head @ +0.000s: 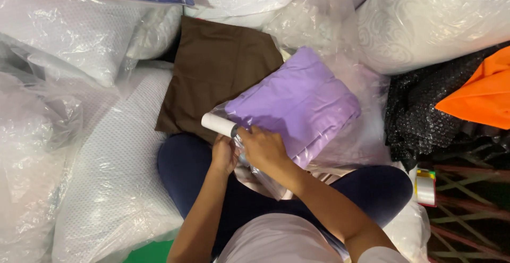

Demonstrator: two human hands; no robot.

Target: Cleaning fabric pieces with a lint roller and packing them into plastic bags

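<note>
Both hands on bagged purple cloth, lap level.
Right hand (264,149) clamps folded purple fabric in clear plastic bag (297,103); left hand (224,155) pinches bag edge by white paper roll (218,124).

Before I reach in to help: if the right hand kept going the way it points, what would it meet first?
The right hand points up and left, already resting on the purple bagged fabric. Straight on, it would likely meet the white roll first, then the brown cloth; depth is unclear.
</note>
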